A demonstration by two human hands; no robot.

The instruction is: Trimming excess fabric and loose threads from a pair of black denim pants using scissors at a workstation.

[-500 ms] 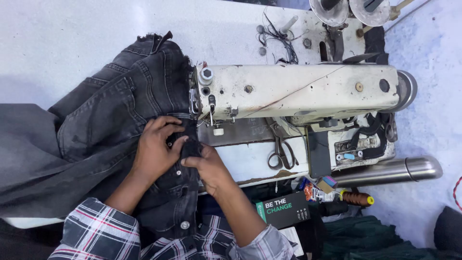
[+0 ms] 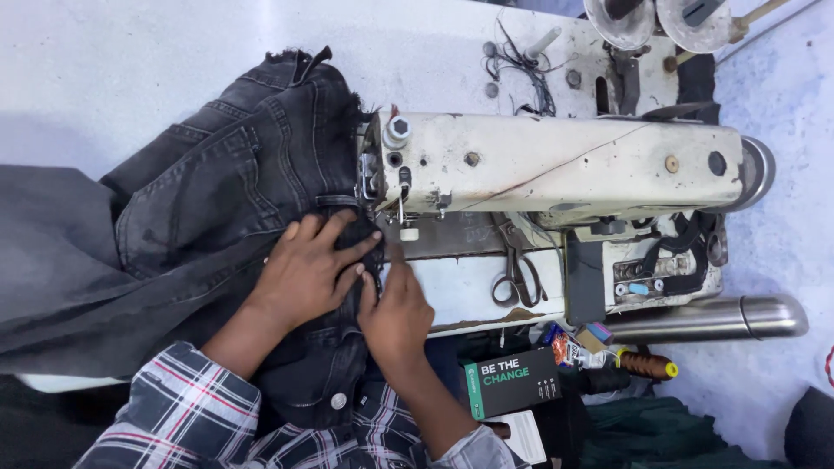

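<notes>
- Head view, looking down on a white table (image 2: 130, 69) that carries an old cream sewing machine (image 2: 556, 165) with black denim jeans (image 2: 226, 200) fed in from the left.
- Since half a second ago, the left hand (image 2: 308, 274) has spread its fingers wider, and the right hand (image 2: 398, 313) now points a finger up toward the needle area; the jeans lie much as they did.
- That small shift suggests the cloth is being lined up under the presser foot (image 2: 401, 227), not yet run through.
- Left hand: flat and open, palm pressed down on the denim just left of the presser foot, gripping nothing.
- Right hand: loosely curled, fingertips resting on the near edge of the denim beside the left hand; it pins the cloth and does not clasp it.
- The jeans spread from the far left of the table to the needle, with the waistband and its metal button (image 2: 338, 400) hanging near, over the person's plaid sleeve (image 2: 187, 408).
- Scissors (image 2: 512, 274) lie on the machine bed, right of the hands.
- No open container shows its contents; a closed dark box with a green end (image 2: 508, 382) sits near, a steel flask (image 2: 721, 317) lies on its side to the right, and a brown thread spool (image 2: 647, 365) rests between them.
</notes>
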